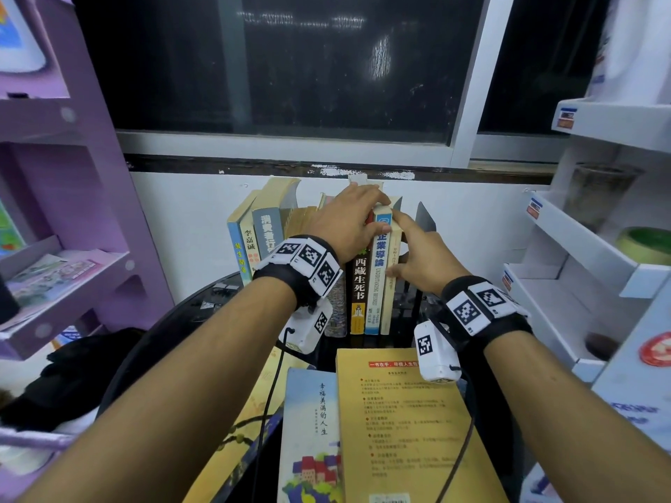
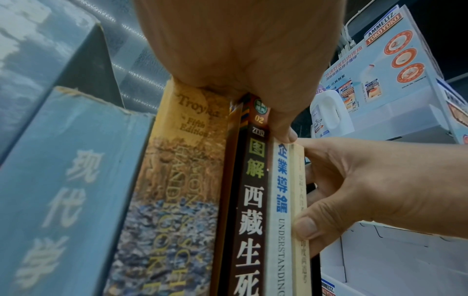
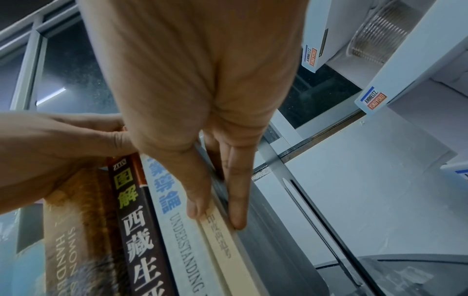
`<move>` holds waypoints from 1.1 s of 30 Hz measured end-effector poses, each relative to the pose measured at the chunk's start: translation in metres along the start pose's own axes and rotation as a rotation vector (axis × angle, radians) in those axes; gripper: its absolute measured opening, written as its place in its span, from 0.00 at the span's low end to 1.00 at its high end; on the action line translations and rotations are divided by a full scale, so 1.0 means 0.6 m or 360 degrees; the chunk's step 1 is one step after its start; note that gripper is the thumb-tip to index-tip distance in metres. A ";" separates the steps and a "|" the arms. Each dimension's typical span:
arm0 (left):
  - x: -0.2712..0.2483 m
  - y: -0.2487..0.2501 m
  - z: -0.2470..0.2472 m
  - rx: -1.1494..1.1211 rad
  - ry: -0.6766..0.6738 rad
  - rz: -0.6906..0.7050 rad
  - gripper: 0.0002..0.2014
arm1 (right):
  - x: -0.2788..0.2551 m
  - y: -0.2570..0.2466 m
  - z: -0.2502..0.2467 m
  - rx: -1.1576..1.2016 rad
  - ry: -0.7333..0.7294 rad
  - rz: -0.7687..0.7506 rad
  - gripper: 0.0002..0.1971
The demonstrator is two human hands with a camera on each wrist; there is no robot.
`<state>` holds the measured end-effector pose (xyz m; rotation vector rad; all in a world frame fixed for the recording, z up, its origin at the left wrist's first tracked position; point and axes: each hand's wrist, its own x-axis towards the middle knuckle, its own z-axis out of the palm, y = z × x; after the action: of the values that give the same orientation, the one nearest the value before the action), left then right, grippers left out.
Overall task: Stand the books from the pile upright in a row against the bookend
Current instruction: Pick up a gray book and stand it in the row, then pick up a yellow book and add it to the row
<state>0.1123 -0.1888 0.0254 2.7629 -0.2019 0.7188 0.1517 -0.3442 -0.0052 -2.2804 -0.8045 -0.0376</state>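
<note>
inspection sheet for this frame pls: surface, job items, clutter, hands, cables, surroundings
Surface: dark round table, mostly covered by books.
Job's things: upright row ends in a thin cream book beside the metal bookend; a pile of flat books lies nearer the camera.
Clutter: black fabric left of the table.
Hands: left hand rests on the tops of the upright books; right hand pinches the cream book, thumb on its spine.
Cables: black wrist-camera leads hang across the flat books.
Surroundings: dark window, purple rack left, white display shelves right.
</note>
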 end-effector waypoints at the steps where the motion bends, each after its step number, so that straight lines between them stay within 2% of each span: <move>1: 0.000 -0.001 0.001 -0.0001 0.0010 0.0000 0.20 | -0.001 0.000 0.000 -0.0009 -0.0003 0.0004 0.46; 11: -0.004 0.000 -0.002 -0.0033 -0.0001 -0.0012 0.21 | -0.014 0.003 -0.004 0.0046 -0.0075 0.0084 0.51; 21: -0.040 0.022 -0.028 -0.0279 -0.0019 -0.0052 0.20 | -0.052 0.000 -0.027 0.0077 -0.0023 0.0136 0.49; 26: -0.079 0.035 -0.037 -0.0365 0.0080 -0.0056 0.19 | -0.093 0.003 -0.040 -0.0003 -0.0054 0.0254 0.48; 30: -0.118 0.048 -0.039 -0.0399 0.0236 -0.0041 0.17 | -0.129 0.003 -0.044 -0.0052 -0.0178 0.0353 0.44; 33: -0.148 0.055 -0.032 -0.0489 0.0258 -0.0072 0.16 | -0.155 0.004 -0.042 -0.0144 -0.0267 0.0420 0.42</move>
<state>0.0199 -0.2088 0.0048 2.3995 -0.1966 0.8206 0.0828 -0.4114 -0.0108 -2.4822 -0.5886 0.2450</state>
